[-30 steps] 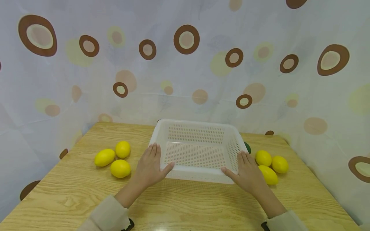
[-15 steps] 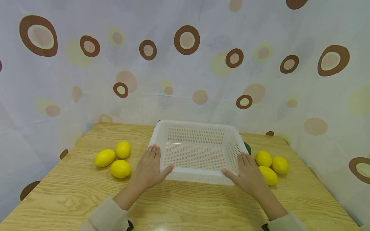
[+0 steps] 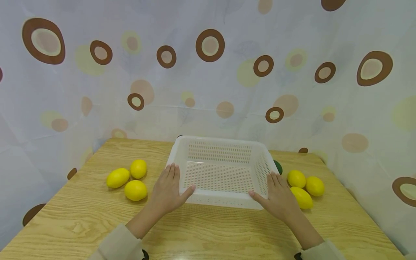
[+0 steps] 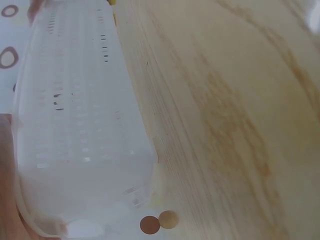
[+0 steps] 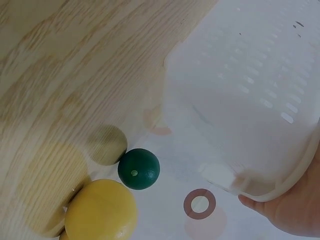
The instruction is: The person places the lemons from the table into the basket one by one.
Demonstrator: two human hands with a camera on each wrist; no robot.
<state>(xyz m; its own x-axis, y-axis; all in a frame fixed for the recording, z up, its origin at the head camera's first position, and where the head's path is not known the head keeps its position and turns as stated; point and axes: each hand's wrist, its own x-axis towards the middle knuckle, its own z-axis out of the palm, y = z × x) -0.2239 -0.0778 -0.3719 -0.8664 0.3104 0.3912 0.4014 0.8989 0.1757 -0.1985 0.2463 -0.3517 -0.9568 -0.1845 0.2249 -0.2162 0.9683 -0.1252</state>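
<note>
A white plastic basket (image 3: 224, 193) with slotted walls stands on the wooden table, nothing inside it. My left hand (image 3: 165, 193) rests over its near left corner, fingers straight along the side rim and thumb on the front rim. At the near right corner my right hand (image 3: 281, 198) lies the same way. Three lemons (image 3: 135, 190) sit left of the left hand. Another three lemons (image 3: 301, 197) are right of the right hand, one partly covered by it. A dark green round fruit (image 5: 139, 169) shows beside the basket in the right wrist view; the head view hides most of it.
The wooden table (image 3: 214, 231) runs back to a hanging cloth (image 3: 208, 90) printed with brown and beige circles. This cloth also encloses the left and right sides. The basket's far side is close to the table's back edge.
Only a slight shift of the whole head view shows. Both hands stay on the basket corners, and the basket and fruit keep their places.
</note>
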